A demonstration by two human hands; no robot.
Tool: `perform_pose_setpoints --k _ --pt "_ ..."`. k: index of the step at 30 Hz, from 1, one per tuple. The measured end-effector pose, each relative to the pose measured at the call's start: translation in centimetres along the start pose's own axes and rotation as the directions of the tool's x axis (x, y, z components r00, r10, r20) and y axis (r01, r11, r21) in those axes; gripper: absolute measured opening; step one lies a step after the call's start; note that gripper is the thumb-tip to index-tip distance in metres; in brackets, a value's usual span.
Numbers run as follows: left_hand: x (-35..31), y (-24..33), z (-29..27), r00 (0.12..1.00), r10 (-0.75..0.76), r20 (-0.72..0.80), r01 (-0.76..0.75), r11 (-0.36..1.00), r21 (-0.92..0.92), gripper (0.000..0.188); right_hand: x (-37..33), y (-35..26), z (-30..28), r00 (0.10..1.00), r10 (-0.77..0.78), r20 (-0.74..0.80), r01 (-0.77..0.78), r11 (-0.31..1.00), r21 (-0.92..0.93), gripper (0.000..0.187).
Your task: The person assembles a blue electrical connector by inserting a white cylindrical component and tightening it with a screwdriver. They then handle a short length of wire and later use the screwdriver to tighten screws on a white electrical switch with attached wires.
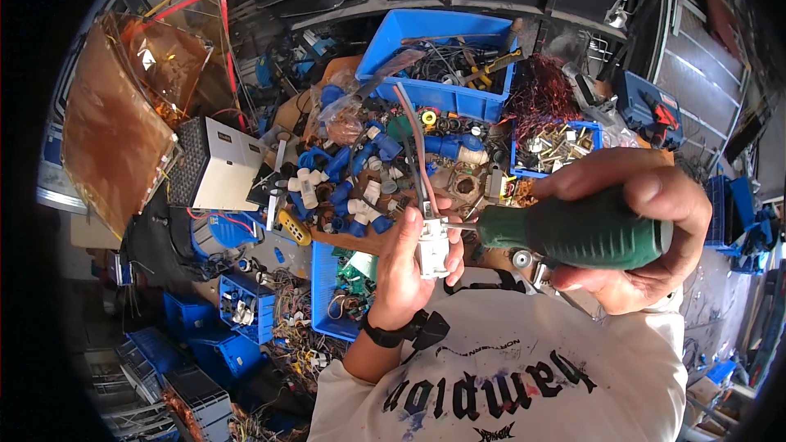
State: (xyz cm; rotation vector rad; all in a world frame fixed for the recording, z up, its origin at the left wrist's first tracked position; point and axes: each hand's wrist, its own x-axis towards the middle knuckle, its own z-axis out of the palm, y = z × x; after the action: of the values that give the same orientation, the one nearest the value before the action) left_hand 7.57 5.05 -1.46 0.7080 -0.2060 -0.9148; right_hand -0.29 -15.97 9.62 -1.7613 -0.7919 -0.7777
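In front of my chest, my left hand [397, 270] grips a white plastic electrical connector [433, 250], held upright between thumb and fingers. Two wires [419, 147], one reddish and one grey, run up from its top. My right hand [630, 168] is wrapped around the thick green handle of a screwdriver [573, 229]. The screwdriver lies nearly level and its shaft points left. Its tip meets the connector's side near the top; the exact contact is too small to make out. Just beyond both hands, blue and white plug parts [372, 205] are heaped on the workbench.
A large blue bin [377, 53] of tools and cables stands at the back. Right of it are reddish wire [544, 94] and a small blue tray [516, 165] of metal pieces. Another blue crate [322, 299] of green boards sits beside my left forearm. More blue boxes [246, 311] stand lower left.
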Motion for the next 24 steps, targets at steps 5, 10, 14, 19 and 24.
perform_pose_setpoints --k 5,10,14,19,24 --pt "0.3 0.0 0.0 0.993 -0.115 0.038 0.117 0.992 -0.049 0.049 0.7 -0.1 -1.0 0.996 -0.025 0.087 0.028 0.999 -0.034 0.067" --pt "0.3 0.0 -0.4 0.982 -0.179 0.063 0.186 0.973 -0.137 0.05 1.5 0.6 -0.9 0.998 -0.008 0.062 0.006 1.0 0.028 0.06" --pt "0.3 0.1 -0.2 0.965 -0.239 0.107 0.255 0.951 -0.176 0.047 1.4 0.1 0.4 0.98 0.133 -0.147 -0.123 0.989 0.078 0.062" --pt "0.2 0.2 0.3 0.959 -0.279 0.053 0.284 0.949 -0.138 0.043 1.9 0.9 -0.6 1.0 0.024 -0.006 -0.024 1.0 -0.013 0.063" --pt "0.0 0.4 0.5 0.956 -0.293 -0.01 0.287 0.943 -0.171 0.04 3.4 2.3 -1.1 0.976 -0.131 0.173 0.123 0.991 0.053 0.063"
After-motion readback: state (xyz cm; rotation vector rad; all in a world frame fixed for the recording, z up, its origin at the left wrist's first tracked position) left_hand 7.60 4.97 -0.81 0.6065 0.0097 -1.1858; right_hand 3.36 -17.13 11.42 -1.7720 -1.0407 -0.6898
